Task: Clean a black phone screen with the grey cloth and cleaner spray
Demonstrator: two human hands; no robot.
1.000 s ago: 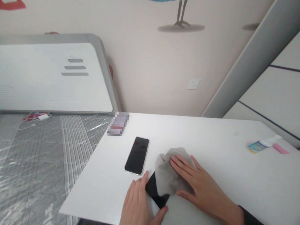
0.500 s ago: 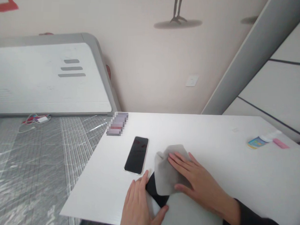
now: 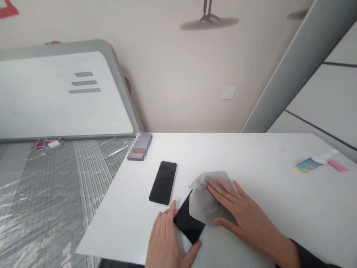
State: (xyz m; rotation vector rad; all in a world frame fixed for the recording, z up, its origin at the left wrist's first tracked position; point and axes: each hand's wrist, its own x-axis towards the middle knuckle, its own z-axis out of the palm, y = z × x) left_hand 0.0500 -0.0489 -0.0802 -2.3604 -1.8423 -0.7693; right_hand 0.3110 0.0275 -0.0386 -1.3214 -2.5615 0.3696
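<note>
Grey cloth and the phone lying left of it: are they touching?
Apart: the head view shows white tabletop between the phone and the grey cloth.

Pale grey on the cloth [image 3: 203, 203] at five o'clock, plain black on the flat piece [image 3: 190, 223] toward six. Black on the phone [image 3: 163, 183] at seven, white across the counter [image 3: 253, 164]. Blue and yellow on the label [image 3: 308, 164] of the bottle [image 3: 323, 158], pink on the small bar [image 3: 338, 165], both at three. Grey stripes over the bed [image 3: 47, 199] at eight.
</note>
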